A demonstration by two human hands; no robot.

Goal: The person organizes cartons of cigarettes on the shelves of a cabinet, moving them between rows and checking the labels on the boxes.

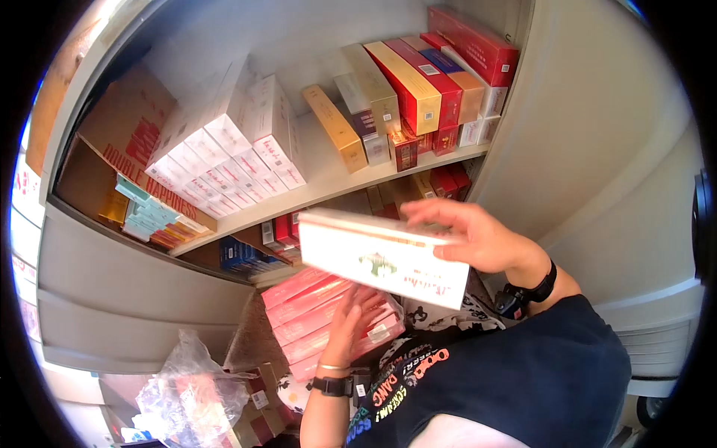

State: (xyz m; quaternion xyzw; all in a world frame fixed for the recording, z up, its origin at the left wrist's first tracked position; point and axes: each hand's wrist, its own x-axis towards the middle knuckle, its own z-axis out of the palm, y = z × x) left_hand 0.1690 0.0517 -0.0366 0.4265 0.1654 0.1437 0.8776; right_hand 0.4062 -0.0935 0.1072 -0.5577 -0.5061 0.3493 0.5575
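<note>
A white cigarette carton [383, 257] with a green emblem and red lettering is held up by its right end in my right hand [470, 232], thumb on the front face and fingers over the top edge. Below and behind it lies a pack of several red-pink cartons [308, 313], partly in clear film, in front of my body. My left hand [353, 316] rests on those cartons with the fingers spread. The white carton hides part of the pack and of the lower shelf.
White cartons [224, 162] are stacked on the cabinet's upper shelf [330, 182], beside a cardboard box [162, 196]. Gold, red and silver cartons [414, 84] stand to the right. Crumpled clear plastic film [196, 386] lies at lower left. Curved cabinet doors [140, 297] flank both sides.
</note>
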